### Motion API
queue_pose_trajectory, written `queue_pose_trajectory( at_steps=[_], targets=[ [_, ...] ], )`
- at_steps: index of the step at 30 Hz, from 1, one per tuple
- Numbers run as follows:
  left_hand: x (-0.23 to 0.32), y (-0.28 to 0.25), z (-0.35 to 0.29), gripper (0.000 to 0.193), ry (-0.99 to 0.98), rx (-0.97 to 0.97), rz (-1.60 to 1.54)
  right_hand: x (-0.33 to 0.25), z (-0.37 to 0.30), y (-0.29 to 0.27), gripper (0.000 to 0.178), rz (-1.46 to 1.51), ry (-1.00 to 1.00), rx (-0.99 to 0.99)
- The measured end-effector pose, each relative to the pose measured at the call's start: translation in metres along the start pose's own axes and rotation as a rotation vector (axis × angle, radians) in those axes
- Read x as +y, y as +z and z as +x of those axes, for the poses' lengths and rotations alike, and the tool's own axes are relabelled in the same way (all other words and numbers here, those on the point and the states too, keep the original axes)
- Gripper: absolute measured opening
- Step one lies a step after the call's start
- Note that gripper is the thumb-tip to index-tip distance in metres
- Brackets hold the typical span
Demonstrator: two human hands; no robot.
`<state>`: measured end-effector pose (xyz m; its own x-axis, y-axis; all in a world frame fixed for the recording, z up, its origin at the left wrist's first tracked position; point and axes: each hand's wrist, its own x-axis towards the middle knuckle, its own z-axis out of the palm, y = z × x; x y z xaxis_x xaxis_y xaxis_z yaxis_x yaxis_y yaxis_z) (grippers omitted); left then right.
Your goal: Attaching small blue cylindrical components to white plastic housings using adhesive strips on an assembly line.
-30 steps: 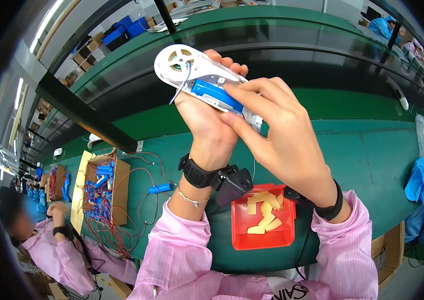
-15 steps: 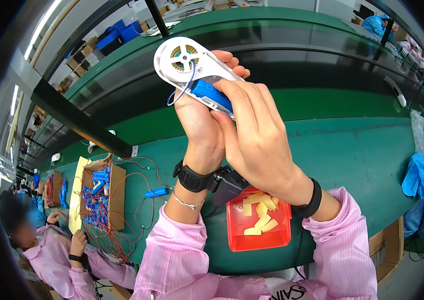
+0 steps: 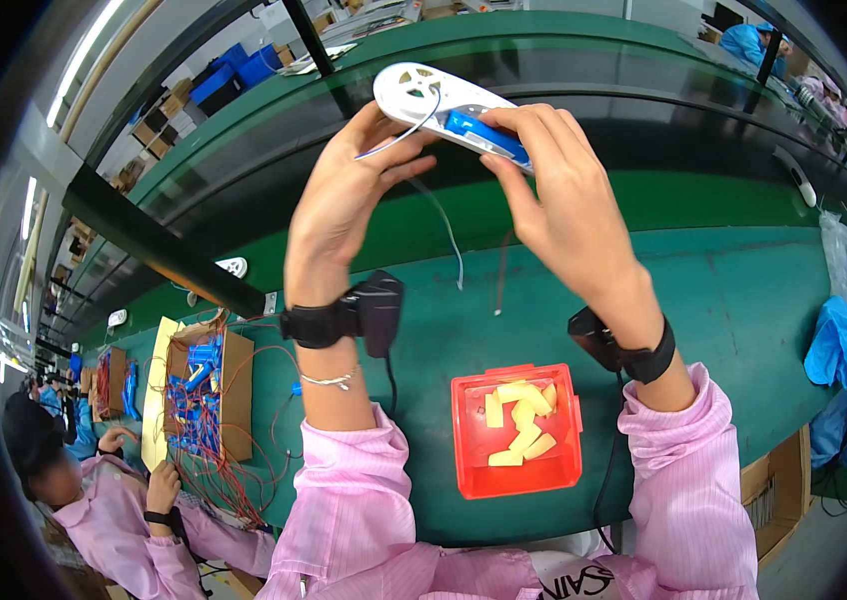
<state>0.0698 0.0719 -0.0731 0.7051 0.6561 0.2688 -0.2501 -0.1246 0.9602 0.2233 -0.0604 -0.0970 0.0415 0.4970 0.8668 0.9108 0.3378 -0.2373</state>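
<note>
A white elongated plastic housing (image 3: pixel 452 92) with a round slotted end is raised above the far side of the bench, slanting down to the right. A blue cylindrical battery (image 3: pixel 489 137) lies in its hollow. My right hand (image 3: pixel 569 190) grips the housing's narrower end, thumb below and fingers over the battery. My left hand (image 3: pixel 344 190) is closed around the lower side of the round end, its fingertips partly hidden behind it. A thin wire (image 3: pixel 414 130) crosses from the housing over my left fingers. Other wire ends hang below.
A red tray (image 3: pixel 519 488) with several yellow foam pieces (image 3: pixel 524 415) stands on the green bench (image 3: pixel 684 300). At left, a cardboard box (image 3: pixel 237 395) holds blue batteries with tangled red wires. A person in pink sits beyond it. Right: a plastic bag (image 3: pixel 841 255) and a blue-sleeved person.
Both hands have moved farther away with the housing, which has shifted right and turned flatter. My left hand has moved left, out from under my right hand. The hanging wires have come into view.
</note>
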Motion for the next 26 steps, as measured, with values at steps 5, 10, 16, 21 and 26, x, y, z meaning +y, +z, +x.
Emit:
queue_pose_trajectory(
  at_steps=[5,10,16,21,26],
  targets=[
    [0.017,-0.023,-0.021,0.054,-0.129,-0.381,0.178,0.019,-0.006,-0.005,0.028,-0.047,-0.110,-0.236],
    [-0.003,-0.022,0.003,0.041,-0.225,-0.148,0.242,0.023,-0.014,0.005,0.038,-0.068,-0.104,-0.209],
    [-0.074,-0.049,0.039,0.045,0.096,0.253,-0.334,0.016,-0.003,-0.013,0.047,-0.067,0.001,-0.151],
    [-0.141,-0.073,0.047,0.048,0.059,0.508,-0.391,0.025,-0.001,-0.024,0.040,-0.055,0.024,-0.145],
    [-0.195,-0.108,0.048,0.057,-0.136,0.631,-0.367,0.013,0.002,-0.026,0.032,0.049,0.075,-0.198]
  ],
)
